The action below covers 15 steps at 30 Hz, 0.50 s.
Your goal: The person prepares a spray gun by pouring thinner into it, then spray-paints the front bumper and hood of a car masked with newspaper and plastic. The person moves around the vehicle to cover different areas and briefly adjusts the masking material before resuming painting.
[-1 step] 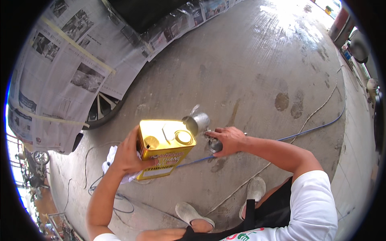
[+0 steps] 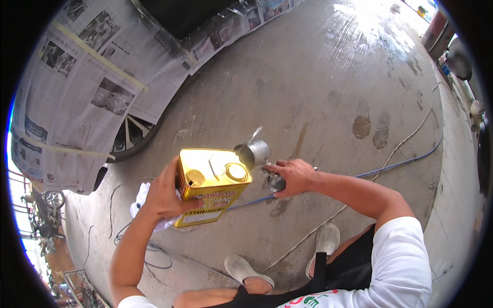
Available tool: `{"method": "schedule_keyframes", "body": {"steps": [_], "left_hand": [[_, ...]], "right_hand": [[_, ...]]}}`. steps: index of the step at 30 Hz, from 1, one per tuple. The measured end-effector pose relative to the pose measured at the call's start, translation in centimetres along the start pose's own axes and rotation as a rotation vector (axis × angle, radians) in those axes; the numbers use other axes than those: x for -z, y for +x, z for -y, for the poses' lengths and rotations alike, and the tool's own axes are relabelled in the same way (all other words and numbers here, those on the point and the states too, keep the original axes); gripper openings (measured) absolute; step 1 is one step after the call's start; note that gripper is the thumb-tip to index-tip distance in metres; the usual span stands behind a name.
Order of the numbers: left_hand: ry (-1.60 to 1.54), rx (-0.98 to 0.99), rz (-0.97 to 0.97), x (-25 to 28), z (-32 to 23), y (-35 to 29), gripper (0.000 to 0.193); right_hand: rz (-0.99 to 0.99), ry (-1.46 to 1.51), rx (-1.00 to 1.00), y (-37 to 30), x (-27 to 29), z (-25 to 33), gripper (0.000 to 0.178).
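Left hand [image 2: 165, 194] spreads round gold can [image 2: 215, 187]; right hand [image 2: 297, 177] curls on metalware [image 2: 277, 184].

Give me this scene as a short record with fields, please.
Left hand: grips gold rectangular can; white cloth beside it
Right hand: fingers curled around round metal piece
Between hands: silver cup, dark opening facing the can
Floor: stained concrete, crossed by blue hose and pale cord
Upper left: newspaper sheets, taped, above a wheel
Can contents: not visible
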<state>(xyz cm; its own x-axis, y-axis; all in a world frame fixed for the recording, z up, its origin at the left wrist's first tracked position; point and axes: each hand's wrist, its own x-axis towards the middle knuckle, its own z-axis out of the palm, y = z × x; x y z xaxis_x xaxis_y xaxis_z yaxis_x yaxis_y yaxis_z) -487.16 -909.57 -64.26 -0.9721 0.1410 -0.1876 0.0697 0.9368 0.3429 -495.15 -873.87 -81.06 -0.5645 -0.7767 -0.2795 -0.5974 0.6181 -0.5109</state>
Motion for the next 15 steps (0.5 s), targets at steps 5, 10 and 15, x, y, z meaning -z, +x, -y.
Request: {"method": "schedule_keyframes", "body": {"steps": [5,10,15], "left_hand": [[0.025,0.038,0.129,1.3,-2.9,0.9,0.117],[0.136,-0.002,0.204,1.5,-4.3,1.6,0.122],[0.241,0.019,0.274,1.4,-5.5,1.5,0.125]], "right_hand": [[0.054,0.005,-0.05,-2.0,0.9,-0.2,0.094],[0.016,0.029,-0.003,-3.2,-0.3,-1.4,0.094],[0.032,0.047,-0.033,-4.4,-1.0,-1.3,0.093]]}}
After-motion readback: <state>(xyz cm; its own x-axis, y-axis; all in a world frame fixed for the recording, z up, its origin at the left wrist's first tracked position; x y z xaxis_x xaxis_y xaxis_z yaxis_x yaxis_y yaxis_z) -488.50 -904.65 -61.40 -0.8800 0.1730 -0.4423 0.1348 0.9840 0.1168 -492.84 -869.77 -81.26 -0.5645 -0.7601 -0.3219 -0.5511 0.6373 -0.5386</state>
